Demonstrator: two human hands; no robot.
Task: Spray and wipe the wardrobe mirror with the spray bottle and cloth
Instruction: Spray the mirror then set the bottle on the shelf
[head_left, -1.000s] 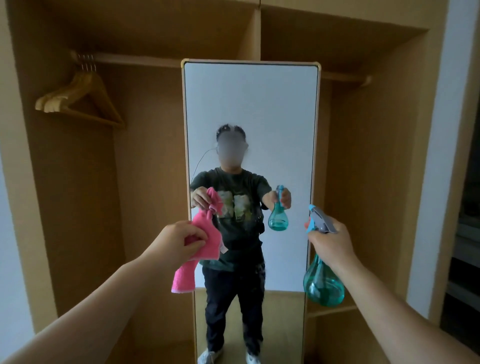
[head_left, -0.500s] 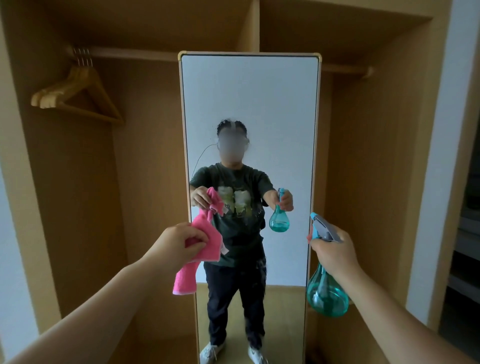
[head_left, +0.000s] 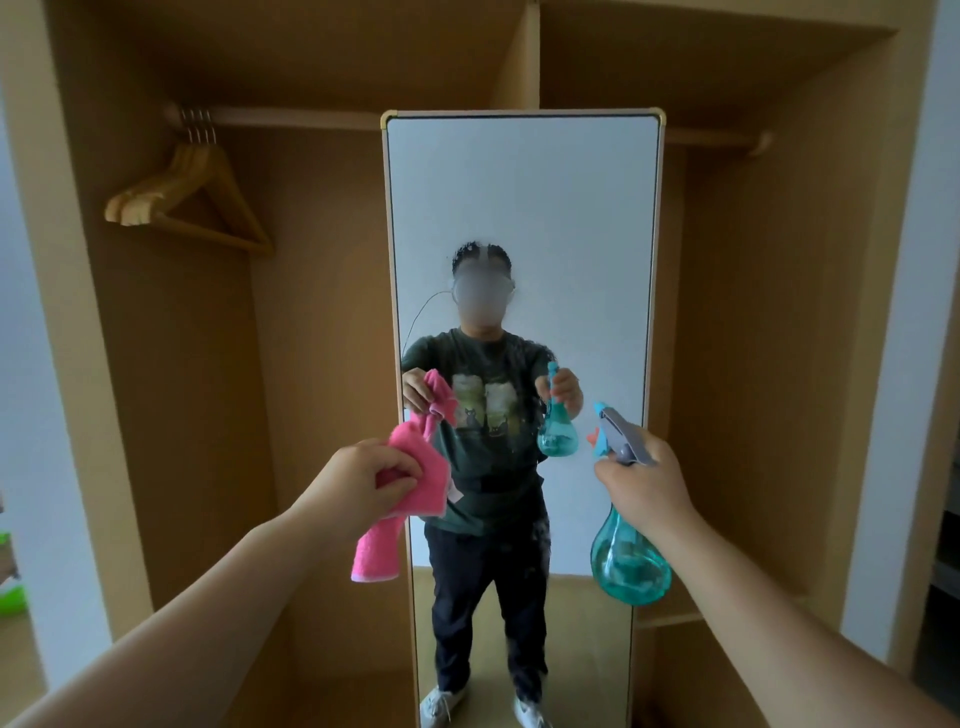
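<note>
A tall mirror (head_left: 524, 218) with a thin pale frame stands upright in the middle of an open wooden wardrobe. My left hand (head_left: 363, 480) grips a pink cloth (head_left: 400, 499) that hangs down in front of the mirror's left edge. My right hand (head_left: 644, 488) is closed around the neck of a teal spray bottle (head_left: 628, 566), its grey and blue nozzle aimed at the glass. Fine droplets speckle the lower middle of the mirror. The glass reflects a person holding the same cloth and bottle.
Several wooden hangers (head_left: 187, 202) hang on the rail at the upper left. The wardrobe's brown side panels (head_left: 769, 364) flank the mirror. White walls border both sides. Something green (head_left: 10, 592) lies at the far left edge.
The mirror sits lower and larger in the view than a second ago. My right hand with the bottle has dropped slightly. The cloth hand holds its place.
</note>
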